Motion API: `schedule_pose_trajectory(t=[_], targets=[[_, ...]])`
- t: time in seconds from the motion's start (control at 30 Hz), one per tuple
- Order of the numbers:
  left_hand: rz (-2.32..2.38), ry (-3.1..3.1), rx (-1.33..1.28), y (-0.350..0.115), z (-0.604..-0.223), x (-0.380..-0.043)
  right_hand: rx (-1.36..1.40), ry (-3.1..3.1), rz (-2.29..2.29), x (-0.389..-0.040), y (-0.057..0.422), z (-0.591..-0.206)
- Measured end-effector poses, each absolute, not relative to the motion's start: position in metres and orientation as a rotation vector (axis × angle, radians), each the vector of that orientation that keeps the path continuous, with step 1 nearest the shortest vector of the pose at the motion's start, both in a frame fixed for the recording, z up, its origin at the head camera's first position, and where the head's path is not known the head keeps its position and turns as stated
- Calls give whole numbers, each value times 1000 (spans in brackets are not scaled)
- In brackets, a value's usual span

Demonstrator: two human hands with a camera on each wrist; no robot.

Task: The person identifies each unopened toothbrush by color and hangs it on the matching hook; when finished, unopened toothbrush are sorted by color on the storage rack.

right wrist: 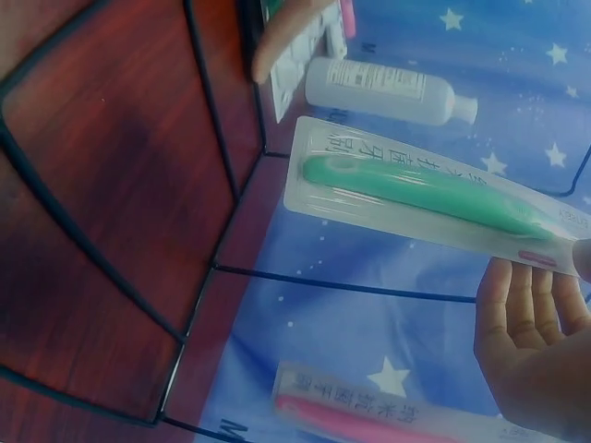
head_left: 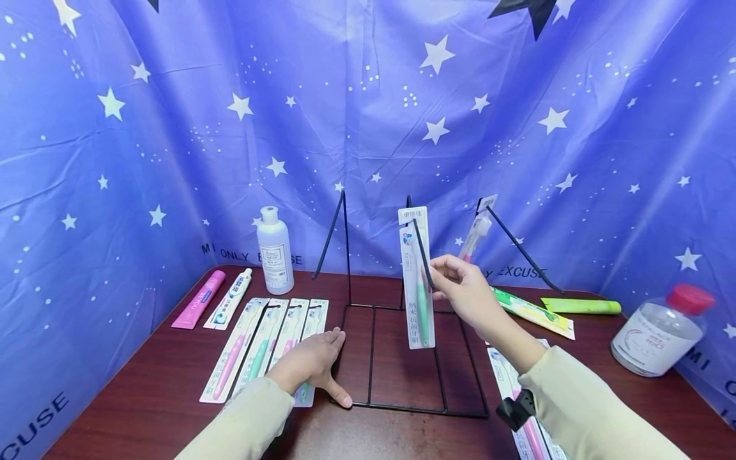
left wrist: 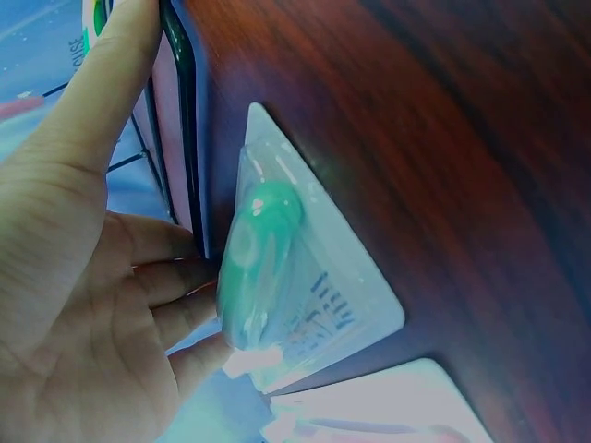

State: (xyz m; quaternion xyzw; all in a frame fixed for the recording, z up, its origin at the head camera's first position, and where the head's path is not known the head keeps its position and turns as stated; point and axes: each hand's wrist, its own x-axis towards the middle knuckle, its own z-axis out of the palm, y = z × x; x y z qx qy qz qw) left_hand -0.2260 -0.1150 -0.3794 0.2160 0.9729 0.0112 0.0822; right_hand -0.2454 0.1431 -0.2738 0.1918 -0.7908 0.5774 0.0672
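A packaged green toothbrush (head_left: 411, 287) hangs upright at the middle hook of the black wire rack (head_left: 372, 358). My right hand (head_left: 462, 287) pinches the edge of its card. In the right wrist view, the thumb of the right hand (right wrist: 536, 341) lies at the package, with the other fingers bent beside it. My left hand (head_left: 313, 361) rests at the left side of the rack's base, fingers extended and thumb spread toward the front. Just under that hand lies another packaged green toothbrush (left wrist: 254, 249). A packaged pink toothbrush (head_left: 476, 237) hangs on the right hook.
Several packaged toothbrushes (head_left: 232, 358) lie in a row on the left, with a pink tube (head_left: 201, 300), a white tube (head_left: 231, 299) and a white bottle (head_left: 276, 252) behind. Rightward are toothpaste (head_left: 537, 313), a lime tube (head_left: 583, 305), a red-capped jar (head_left: 655, 338) and more packaged toothbrushes (head_left: 506, 377).
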Motion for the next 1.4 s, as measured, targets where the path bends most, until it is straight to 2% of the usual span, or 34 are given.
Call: schedule_pose_trajectory(t=[0.3,0.67,0.93,1.17,1.4], targets=[[60,2905,648,-116,-381,-226,486,-2441,1601,-269,135,-270],[44,2900,658,-116,-382,-227,454,-2429,1634,-287,128,-267],[63,2890,658,-117,-383,-228,445,-2478,1705,-290,127,-264],[60,2884,656,-116,-383,-228,478,-2519,1554,-292,133,-267],[59,2895,652,-116,-383,-227,596,-2569,1512,-273,156,-263]])
